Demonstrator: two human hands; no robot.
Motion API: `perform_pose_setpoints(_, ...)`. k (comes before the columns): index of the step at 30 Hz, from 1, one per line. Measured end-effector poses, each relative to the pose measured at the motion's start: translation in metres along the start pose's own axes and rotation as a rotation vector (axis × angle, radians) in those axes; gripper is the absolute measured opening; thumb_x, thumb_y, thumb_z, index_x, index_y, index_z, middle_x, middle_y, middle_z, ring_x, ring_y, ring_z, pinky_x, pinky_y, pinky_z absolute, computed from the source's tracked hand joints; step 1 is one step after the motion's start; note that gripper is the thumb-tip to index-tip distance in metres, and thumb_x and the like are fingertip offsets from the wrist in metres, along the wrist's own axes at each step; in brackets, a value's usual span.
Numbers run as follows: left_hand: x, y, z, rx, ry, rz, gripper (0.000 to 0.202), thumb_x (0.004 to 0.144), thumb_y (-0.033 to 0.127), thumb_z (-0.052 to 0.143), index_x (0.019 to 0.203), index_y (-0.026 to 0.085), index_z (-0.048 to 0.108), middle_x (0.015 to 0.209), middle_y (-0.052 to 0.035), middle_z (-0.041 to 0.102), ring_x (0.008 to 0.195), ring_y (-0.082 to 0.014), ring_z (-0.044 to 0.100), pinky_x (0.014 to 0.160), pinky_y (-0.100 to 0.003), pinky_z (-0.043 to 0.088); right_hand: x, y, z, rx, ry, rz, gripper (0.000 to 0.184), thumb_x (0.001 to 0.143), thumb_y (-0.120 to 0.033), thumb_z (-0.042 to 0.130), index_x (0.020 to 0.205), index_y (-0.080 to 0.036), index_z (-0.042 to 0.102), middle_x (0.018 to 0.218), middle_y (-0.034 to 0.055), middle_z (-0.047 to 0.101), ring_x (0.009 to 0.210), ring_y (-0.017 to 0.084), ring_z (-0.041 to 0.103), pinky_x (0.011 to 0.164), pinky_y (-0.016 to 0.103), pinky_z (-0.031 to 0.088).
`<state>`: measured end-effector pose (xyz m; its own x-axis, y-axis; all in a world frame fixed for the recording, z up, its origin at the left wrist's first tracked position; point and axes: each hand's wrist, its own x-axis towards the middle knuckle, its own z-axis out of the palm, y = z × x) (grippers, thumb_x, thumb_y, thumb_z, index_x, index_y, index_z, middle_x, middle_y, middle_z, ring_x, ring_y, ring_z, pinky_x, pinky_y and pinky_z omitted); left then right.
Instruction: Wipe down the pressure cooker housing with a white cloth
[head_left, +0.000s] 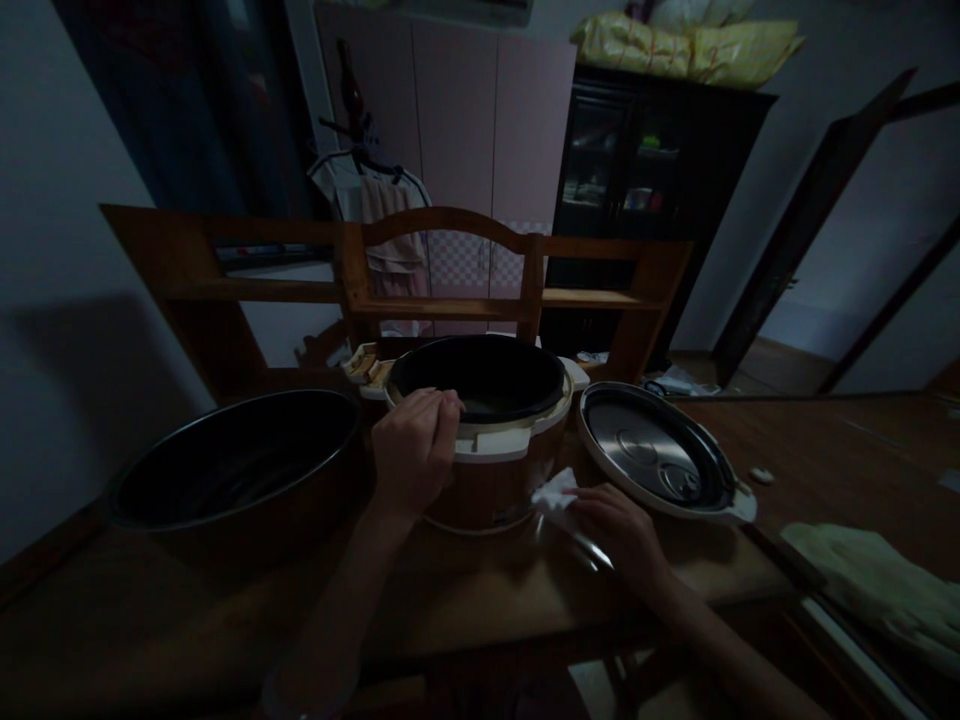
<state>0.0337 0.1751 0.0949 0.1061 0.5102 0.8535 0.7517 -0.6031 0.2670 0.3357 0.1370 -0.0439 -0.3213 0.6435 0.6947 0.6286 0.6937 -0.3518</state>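
Note:
An open rice cooker [495, 470] with a cream rim and brown body stands on the wooden table [187, 610]. My left hand [412, 450] is curled over its near left rim, fingers closed on the edge. My right hand [619, 535] presses a crumpled white tissue [555, 492] against the cooker's lower right side. The cooker's detached lid [660, 450] lies upside down to the right, its metal inner plate showing.
A large dark bowl-shaped inner pot [240, 465] sits on the table at the left. A pale green cloth [877, 585] lies at the right edge. A wooden shelf frame [405, 290] rises behind the cooker; cabinets stand beyond. The room is dim.

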Motion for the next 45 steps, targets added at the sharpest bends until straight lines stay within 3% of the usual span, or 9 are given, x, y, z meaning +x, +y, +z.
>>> perform_pose_setpoints(3,0.000,0.000,0.000,0.013,-0.006,-0.005,0.036,0.101,0.028,0.035,0.084,0.016,0.065,0.089,-0.0046,0.068,0.094,-0.0174,0.062,0.087,-0.031,0.042,-0.003,-0.014,0.004,0.349,0.083,0.463,0.016,0.090,-0.032,0.064,0.098,-0.020,0.070,0.103,0.0064,0.068,0.091,0.020,0.065,0.075,0.030,0.053)
perform_pose_setpoints(6,0.000,0.002,0.000,0.039,-0.001,-0.017,0.037,0.101,0.029,0.035,0.084,0.017,0.065,0.090,-0.0042,0.068,0.092,-0.0173,0.063,0.084,-0.031,0.042,-0.001,-0.024,0.012,0.488,0.154,0.665,0.024,0.084,-0.040,0.071,0.091,-0.017,0.066,0.091,0.0054,0.066,0.083,0.019,0.063,0.070,0.027,0.050)
perform_pose_setpoints(14,0.000,0.003,0.003,0.102,0.017,-0.033,0.038,0.101,0.031,0.035,0.082,0.016,0.065,0.088,-0.0044,0.069,0.098,-0.0193,0.064,0.090,-0.031,0.044,0.019,-0.030,0.036,0.705,0.473,0.652,0.047,0.078,-0.035,0.077,0.109,-0.023,0.044,0.091,0.0009,0.060,0.084,0.015,0.062,0.072,0.024,0.052)
perform_pose_setpoints(22,-0.001,0.002,0.003,0.101,0.027,-0.027,0.038,0.101,0.030,0.035,0.082,0.017,0.065,0.088,-0.0045,0.068,0.100,-0.0198,0.063,0.093,-0.032,0.043,0.034,-0.044,0.040,0.552,0.575,0.599,0.042,0.087,-0.037,0.067,0.121,-0.021,0.048,0.100,0.0067,0.065,0.088,0.019,0.065,0.076,0.029,0.053)
perform_pose_setpoints(25,0.000,0.004,0.002,0.100,0.008,-0.033,0.038,0.101,0.031,0.035,0.082,0.016,0.064,0.089,-0.0055,0.068,0.096,-0.0195,0.063,0.088,-0.032,0.043,0.037,-0.045,0.045,0.473,0.648,0.570,0.060,0.090,-0.036,0.063,0.142,-0.025,0.036,0.091,0.0033,0.064,0.078,0.017,0.063,0.068,0.027,0.050)
perform_pose_setpoints(31,0.002,0.005,0.000,0.092,-0.026,-0.050,0.039,0.101,0.032,0.034,0.081,0.015,0.064,0.086,-0.0070,0.066,0.088,-0.0190,0.061,0.081,-0.033,0.041,0.043,-0.053,0.058,0.346,0.586,0.502,0.032,0.098,-0.036,0.049,0.125,-0.027,0.065,0.121,0.0063,0.059,0.113,0.020,0.056,0.097,0.031,0.045)
perform_pose_setpoints(34,0.002,0.005,0.001,0.097,-0.020,-0.053,0.040,0.101,0.032,0.035,0.080,0.016,0.064,0.084,-0.0069,0.066,0.086,-0.0189,0.061,0.080,-0.033,0.041,0.043,-0.065,0.073,0.401,0.584,0.577,0.044,0.098,-0.042,0.048,0.140,-0.028,0.053,0.144,0.0051,0.046,0.137,0.022,0.040,0.114,0.037,0.034)
perform_pose_setpoints(39,0.002,0.004,0.001,0.101,-0.017,-0.047,0.040,0.101,0.032,0.035,0.079,0.015,0.064,0.083,-0.0066,0.066,0.085,-0.0189,0.061,0.080,-0.034,0.040,0.039,-0.076,0.086,0.549,0.341,0.610,0.063,0.102,-0.049,0.033,0.158,-0.028,0.014,0.162,0.0012,0.013,0.150,0.017,0.010,0.123,0.044,0.013)
perform_pose_setpoints(45,0.001,0.002,0.002,0.108,-0.017,-0.036,0.040,0.101,0.033,0.035,0.080,0.016,0.064,0.083,-0.0067,0.066,0.085,-0.0193,0.061,0.079,-0.034,0.039,0.052,-0.066,0.078,0.644,0.377,0.546,0.066,0.102,-0.052,0.028,0.159,-0.024,0.009,0.163,0.0013,0.002,0.150,0.016,-0.001,0.123,0.045,0.004)
